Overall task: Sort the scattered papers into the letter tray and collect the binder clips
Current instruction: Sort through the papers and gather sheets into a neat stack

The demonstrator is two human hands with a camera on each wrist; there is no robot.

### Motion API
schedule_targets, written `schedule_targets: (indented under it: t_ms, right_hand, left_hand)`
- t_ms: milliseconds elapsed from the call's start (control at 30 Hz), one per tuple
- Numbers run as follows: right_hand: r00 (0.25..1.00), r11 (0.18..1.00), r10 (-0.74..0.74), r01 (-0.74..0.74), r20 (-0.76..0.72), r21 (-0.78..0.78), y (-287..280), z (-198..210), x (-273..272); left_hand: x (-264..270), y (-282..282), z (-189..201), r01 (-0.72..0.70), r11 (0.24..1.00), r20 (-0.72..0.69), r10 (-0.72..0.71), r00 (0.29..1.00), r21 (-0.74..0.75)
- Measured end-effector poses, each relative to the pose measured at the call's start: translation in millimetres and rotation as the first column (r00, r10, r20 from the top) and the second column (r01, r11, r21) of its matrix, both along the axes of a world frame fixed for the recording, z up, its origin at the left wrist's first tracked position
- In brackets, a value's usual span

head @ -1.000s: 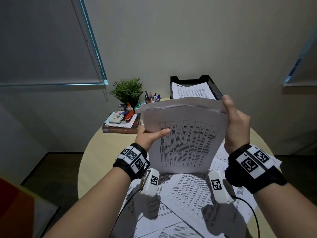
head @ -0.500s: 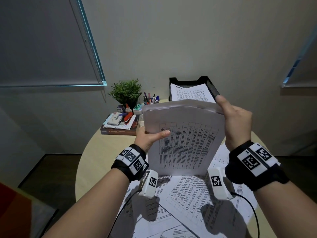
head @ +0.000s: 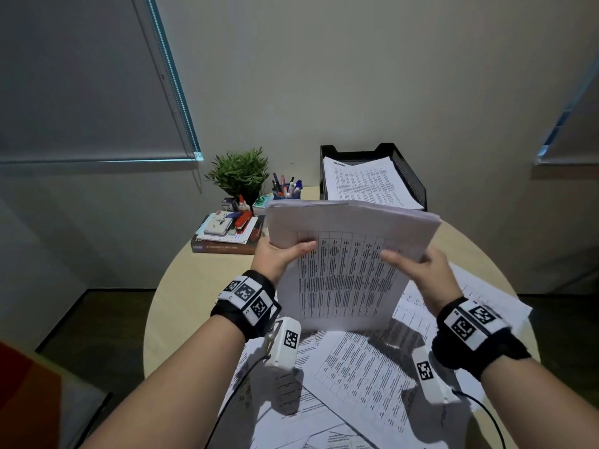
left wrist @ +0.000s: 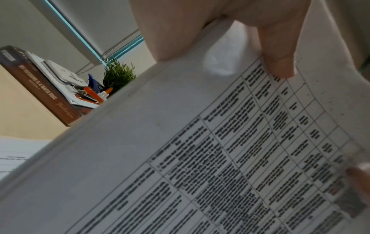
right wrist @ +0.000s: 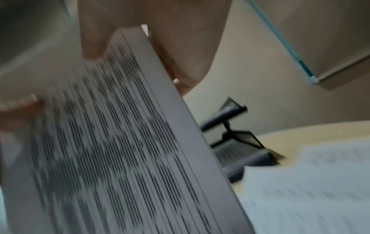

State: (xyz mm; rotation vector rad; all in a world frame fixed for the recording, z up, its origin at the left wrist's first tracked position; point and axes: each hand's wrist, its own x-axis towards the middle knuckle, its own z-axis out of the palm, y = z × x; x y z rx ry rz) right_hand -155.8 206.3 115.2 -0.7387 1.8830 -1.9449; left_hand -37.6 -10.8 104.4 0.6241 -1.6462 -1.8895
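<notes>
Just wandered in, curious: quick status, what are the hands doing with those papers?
Left hand and right hand both grip the paper stack, upright above the table. Letter tray behind, already holding sheets. Loose papers still scattered below; no binder clips visible.

My round beige table carries loose printed sheets across its near side, a black letter tray at its far edge, and a book far left.

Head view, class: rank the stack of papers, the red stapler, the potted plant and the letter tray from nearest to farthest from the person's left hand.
From the left hand:
1. Stack of papers, gripped in it.
2. Red stapler, on the books to its left.
3. Potted plant, behind the stapler.
4. Letter tray, far right at the back.
</notes>
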Motion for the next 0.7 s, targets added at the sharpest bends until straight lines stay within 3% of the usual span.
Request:
schedule_targets:
  t_ms: [133,400,533,567,700]
  right_hand:
    - [0.992,0.995,0.077,-0.083,0.099,0.063,-5,-23,7]
    - [0.998,0.995,-0.070,0.070,-0.001,-0.072,-8,-6,13]
    - [0.976,0.985,-0.120,0.095,0.180,0.142,-8,-47,18]
    - [0.970,0.984,-0.132,0.104,0.205,0.146,-8,-52,19]
    - [0.979,0.990,-0.139,0.135,0.149,0.031,-11,-34,13]
  left_hand:
    - [3,6,-8,0.028,1.000,0.058,-0.028,0.998,-0.003]
    - [-1,7,3,-0.007,1.000,-0.035,0.006,0.999,-0.027]
    - [3,17,-33,-0.010,1.000,0.315,0.003,0.949,0.019]
    - [2,15,-43,-0.005,1.000,0.326,-0.005,0.945,0.028]
    - [-1,14,-26,-0.009,1.000,0.204,0.004,0.979,0.023]
